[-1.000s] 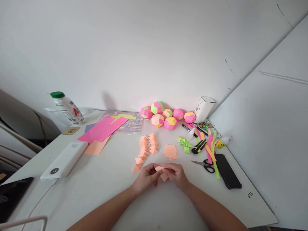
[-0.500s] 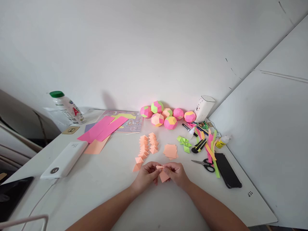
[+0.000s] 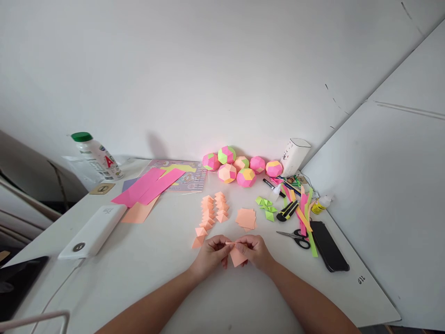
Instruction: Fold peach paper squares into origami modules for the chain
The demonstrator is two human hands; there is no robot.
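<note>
Between both hands, above the near middle of the table, is a small peach piece of paper [image 3: 238, 258] with its upper edge folded. My left hand [image 3: 215, 253] pinches its left side between thumb and fingers. On the other side my right hand [image 3: 255, 250] is closed on it, thumb lying over the top edge. Just beyond the hands lies a stack of peach paper squares [image 3: 245, 218]. Two rows of folded peach paper units [image 3: 207, 211] stand to the left of that stack. Folded green paper units [image 3: 266, 206] lie to its right.
Scissors [image 3: 295, 237], a box cutter [image 3: 287, 211], paper strips [image 3: 303, 213] and a black phone [image 3: 328, 246] lie at the right. Several paper balls [image 3: 246, 177] line the wall. Pink sheets [image 3: 148, 187], a white power bank [image 3: 93, 232] and a bottle [image 3: 99, 155] are at the left.
The peach paper has shifted slightly, its lower corner now a little further down and right. Both hands keep their grip and stay almost in place.
</note>
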